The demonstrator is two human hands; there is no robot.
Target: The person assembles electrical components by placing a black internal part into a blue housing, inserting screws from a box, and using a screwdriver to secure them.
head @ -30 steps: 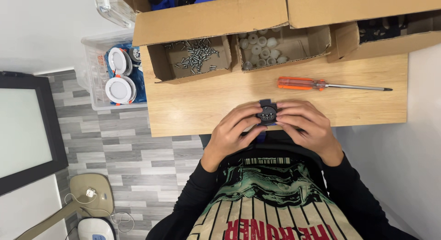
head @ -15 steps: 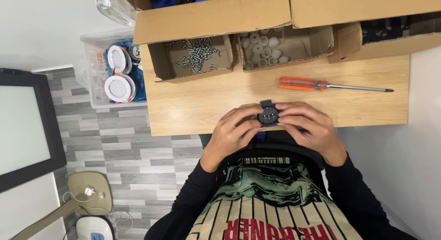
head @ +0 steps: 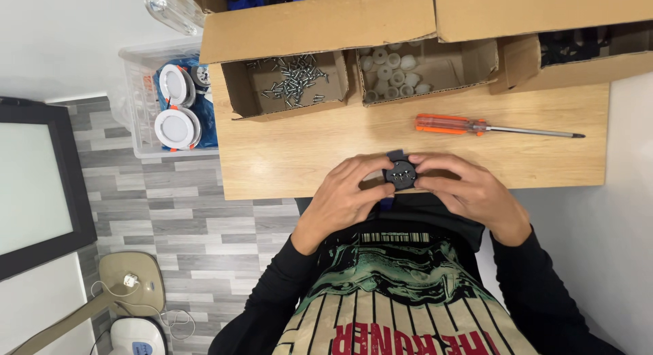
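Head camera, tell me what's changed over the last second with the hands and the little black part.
Almost nothing. Both hands, left hand and right hand, still grip the small black round part at the table's near edge; the fingers shifted only slightly. Nothing was picked up or let go. The orange-handled screwdriver, the box of screws and the box of white caps lie as before.

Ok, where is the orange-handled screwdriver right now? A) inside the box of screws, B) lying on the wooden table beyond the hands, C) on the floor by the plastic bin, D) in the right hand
B: the screwdriver lies flat on the wooden table, untouched, while the left hand and right hand both hold a small black round part.
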